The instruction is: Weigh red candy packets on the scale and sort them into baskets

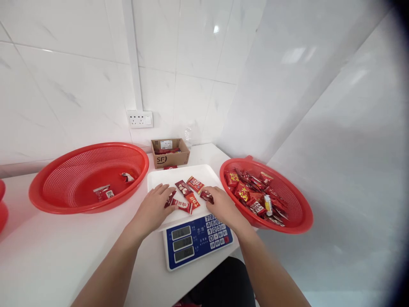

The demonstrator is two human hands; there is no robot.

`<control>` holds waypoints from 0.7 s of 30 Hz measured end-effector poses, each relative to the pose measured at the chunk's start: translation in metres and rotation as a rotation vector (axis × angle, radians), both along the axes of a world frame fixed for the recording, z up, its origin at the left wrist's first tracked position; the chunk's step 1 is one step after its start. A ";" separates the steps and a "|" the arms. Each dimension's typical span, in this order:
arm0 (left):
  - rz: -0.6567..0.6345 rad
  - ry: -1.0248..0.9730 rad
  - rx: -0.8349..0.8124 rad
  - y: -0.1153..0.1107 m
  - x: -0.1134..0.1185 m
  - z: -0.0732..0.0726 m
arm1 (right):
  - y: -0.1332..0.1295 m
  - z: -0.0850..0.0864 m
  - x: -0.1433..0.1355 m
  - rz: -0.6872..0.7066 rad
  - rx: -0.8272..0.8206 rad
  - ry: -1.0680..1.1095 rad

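Note:
On the white tray [204, 174] of a digital scale lie several small red snack packets [182, 187], some overlapping. My left hand [156, 208] is at the tray's left side, its fingers bent round a dark red snack packet [170, 198] that shows between thumb and forefinger. Its thumb touches a red and white packet [182, 205]. At the tray's right side my right hand [221, 205] has thumb and fingers closed about another dark red snack packet [207, 196], partly hidden by the hand. Below the tray is the scale's blue panel [200, 238] with keys and displays.
A red plastic basket [300, 213] full of packets stands at the right. At the left, a wider red basket [64, 170] holds a few packets. Behind the scale sits a cardboard box [171, 160] with packets inside, near the wall with a socket [139, 119].

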State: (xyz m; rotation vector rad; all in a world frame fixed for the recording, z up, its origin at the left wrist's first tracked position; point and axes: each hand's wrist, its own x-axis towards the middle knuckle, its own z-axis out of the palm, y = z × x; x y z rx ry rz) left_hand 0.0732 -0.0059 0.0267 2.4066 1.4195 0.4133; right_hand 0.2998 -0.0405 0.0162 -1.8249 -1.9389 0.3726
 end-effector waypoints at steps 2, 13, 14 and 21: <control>-0.001 -0.037 0.002 -0.001 0.000 0.002 | 0.000 0.000 0.001 -0.029 0.009 -0.023; 0.017 -0.171 -0.128 -0.005 0.005 0.001 | 0.003 -0.011 0.011 -0.118 0.107 -0.013; 0.005 -0.175 -0.125 -0.005 0.006 0.000 | 0.004 -0.011 0.011 -0.120 0.124 0.014; -0.065 -0.143 -0.038 -0.006 0.008 -0.006 | 0.021 -0.005 0.011 -0.113 0.262 0.022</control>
